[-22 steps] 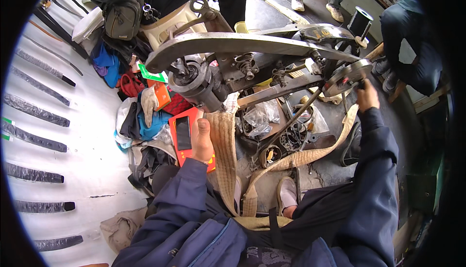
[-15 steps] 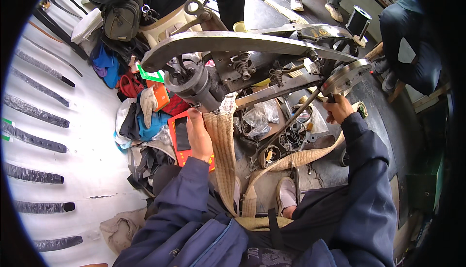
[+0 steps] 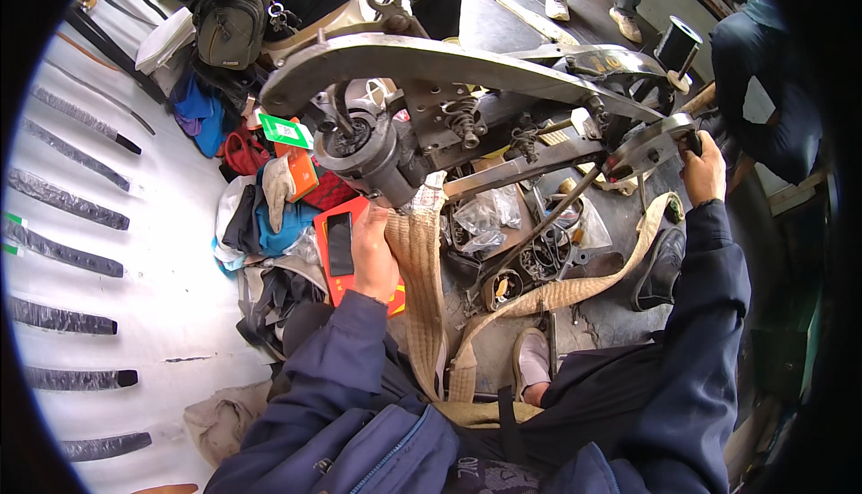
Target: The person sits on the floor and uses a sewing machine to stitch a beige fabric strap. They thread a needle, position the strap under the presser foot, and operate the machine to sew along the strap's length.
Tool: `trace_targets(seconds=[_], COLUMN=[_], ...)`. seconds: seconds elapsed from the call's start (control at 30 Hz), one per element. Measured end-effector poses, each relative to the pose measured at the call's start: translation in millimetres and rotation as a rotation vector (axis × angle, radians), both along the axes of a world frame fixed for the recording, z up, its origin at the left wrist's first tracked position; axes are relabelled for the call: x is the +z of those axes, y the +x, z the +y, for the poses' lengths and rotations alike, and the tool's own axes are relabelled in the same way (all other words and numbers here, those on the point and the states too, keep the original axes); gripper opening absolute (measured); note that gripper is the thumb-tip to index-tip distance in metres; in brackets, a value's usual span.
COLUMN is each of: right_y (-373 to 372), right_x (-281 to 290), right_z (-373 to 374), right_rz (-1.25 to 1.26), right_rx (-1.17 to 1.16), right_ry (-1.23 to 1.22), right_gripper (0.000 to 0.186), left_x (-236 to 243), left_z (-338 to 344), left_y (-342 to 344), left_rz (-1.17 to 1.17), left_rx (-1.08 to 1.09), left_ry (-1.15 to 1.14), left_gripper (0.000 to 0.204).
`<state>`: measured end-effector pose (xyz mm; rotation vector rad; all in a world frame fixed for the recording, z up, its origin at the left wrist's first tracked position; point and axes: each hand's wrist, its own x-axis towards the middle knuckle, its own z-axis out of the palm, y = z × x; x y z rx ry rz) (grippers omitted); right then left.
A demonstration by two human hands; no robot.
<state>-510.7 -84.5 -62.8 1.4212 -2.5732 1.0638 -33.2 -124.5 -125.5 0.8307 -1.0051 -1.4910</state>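
Observation:
A metal hand-cranked sewing machine [image 3: 503, 69], with a long curved arm and a round head at its left end, stands in front of me. Under that head a beige woven strap [image 3: 415, 265] hangs down toward my lap, then loops off to the right. My left hand [image 3: 373, 260] is closed on the strap's upper edge, just below the head; its fingertips are partly hidden. On the machine's right side, my right hand [image 3: 705, 173] grips the dark crank handle [image 3: 693, 143] at the rim of the metal wheel [image 3: 639, 157].
Below the machine lie plastic bags [image 3: 485, 216] and small metal parts. A phone [image 3: 339, 244] rests on a red box to the left, beside piled cloths and bags. Wrapped dark strips [image 3: 67, 265] line the white surface. A thread spool [image 3: 677, 42] stands far right; other people sit nearby.
My right hand has swung up and to the right with the crank handle, and the wheel has turned. My left hand stays by the strap. A black shoe now shows at the right.

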Motion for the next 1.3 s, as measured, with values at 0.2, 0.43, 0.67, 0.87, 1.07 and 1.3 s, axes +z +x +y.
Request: trace_targets(seconds=[0.2,0.43,0.67,0.87,1.07,1.3], right_y=[-19,-14,-59,0,59,-42], right_x=[-15,-2,-56,-114,-26,-27], right_z=[-3,-1,-3,-1,10,-6], right_rz=[0.071,-0.072,-0.265,-0.511,-0.559,-0.194], right_rx=[-0.039,0.037,0.019,0.153,0.373,0.098], right_ry=[0.083,0.064,0.069,0.447,0.206,-0.019], right_gripper=[0.024,0.017,0.021,0.023,0.021,0.012], left_x=[-1,12,26,17,-12,-1], left_z=[-28,-24,-22,-29,-40,-31], left_y=[-2,0,-7,-3,-1,-2], left_rz=[0.112,-0.104,0.002,-0.086,-0.292,-0.199], left_rx=[-0.093,-0.077,-0.08,-0.084,-0.104,-0.027], left_ry=[0.027,0.006,0.049,-0.021,0.091,0.13], left_gripper=[0.027,0.023,0.017,0.025,0.024,0.022])
